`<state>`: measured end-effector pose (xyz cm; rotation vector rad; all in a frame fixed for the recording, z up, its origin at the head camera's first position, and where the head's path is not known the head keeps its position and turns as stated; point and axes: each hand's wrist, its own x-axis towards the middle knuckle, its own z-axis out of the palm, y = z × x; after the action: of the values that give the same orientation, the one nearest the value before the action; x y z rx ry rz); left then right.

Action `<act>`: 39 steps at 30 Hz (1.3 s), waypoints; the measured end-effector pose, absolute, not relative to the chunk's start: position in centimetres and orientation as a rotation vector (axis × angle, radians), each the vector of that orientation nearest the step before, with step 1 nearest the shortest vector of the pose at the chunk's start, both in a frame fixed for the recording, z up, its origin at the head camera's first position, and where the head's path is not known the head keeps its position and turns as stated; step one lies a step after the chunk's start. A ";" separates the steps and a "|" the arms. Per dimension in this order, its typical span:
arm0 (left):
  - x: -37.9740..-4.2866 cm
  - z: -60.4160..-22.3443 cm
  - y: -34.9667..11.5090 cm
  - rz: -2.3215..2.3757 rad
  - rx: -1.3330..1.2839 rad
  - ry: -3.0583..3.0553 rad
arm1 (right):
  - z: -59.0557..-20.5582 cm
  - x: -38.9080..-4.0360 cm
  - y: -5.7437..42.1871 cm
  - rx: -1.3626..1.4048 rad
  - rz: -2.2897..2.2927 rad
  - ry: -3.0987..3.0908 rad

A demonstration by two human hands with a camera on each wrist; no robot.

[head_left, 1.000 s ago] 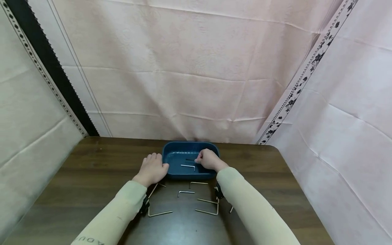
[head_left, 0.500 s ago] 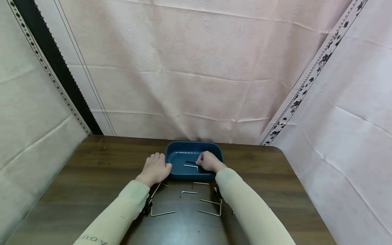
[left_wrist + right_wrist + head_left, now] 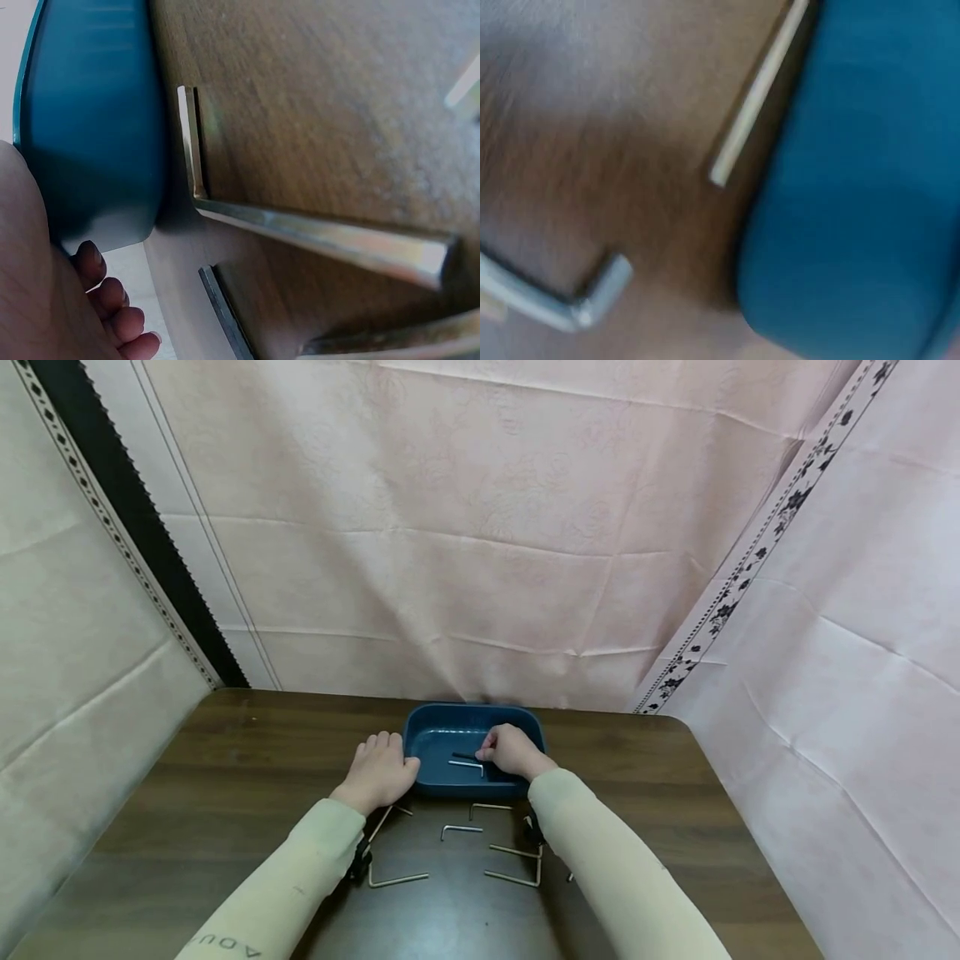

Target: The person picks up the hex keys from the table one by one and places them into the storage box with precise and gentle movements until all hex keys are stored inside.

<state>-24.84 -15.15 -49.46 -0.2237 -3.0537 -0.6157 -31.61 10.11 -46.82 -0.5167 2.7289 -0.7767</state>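
Observation:
A blue tray (image 3: 442,789) stands at the table's far edge. My left hand (image 3: 377,772) holds its left side, thumb over the rim and fingers outside; in the left wrist view those fingers (image 3: 112,300) bend near the tray's corner. Inside the tray, my right hand (image 3: 513,752) pinches one end of a dark hex key (image 3: 462,755), partly hidden by the fingers. Just in front of it a silver hex key (image 3: 467,765) lies on the tray floor. The right hand's fingers are out of sight in the right wrist view.
Several L-shaped hex keys lie on the brown wooden table (image 3: 247,760) before the tray: a small one (image 3: 461,828) in the middle, a larger one (image 3: 397,881) at left, others (image 3: 513,880) at right. A pale curtain (image 3: 450,568) hangs behind.
The head view has shifted slightly. Relative to the tray, my right hand and the dark hex key have moved a little left. My left hand stays on the tray's left side.

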 end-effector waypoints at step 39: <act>-24.9 -49.4 -15.2 -0.660 -0.252 -3.064 | -47.4 -21.6 27.5 -0.849 -0.654 2.685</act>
<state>-24.94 -15.16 -49.41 -0.2524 -3.0636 -0.6595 -21.57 27.52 -47.36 -0.8486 2.6852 -0.6538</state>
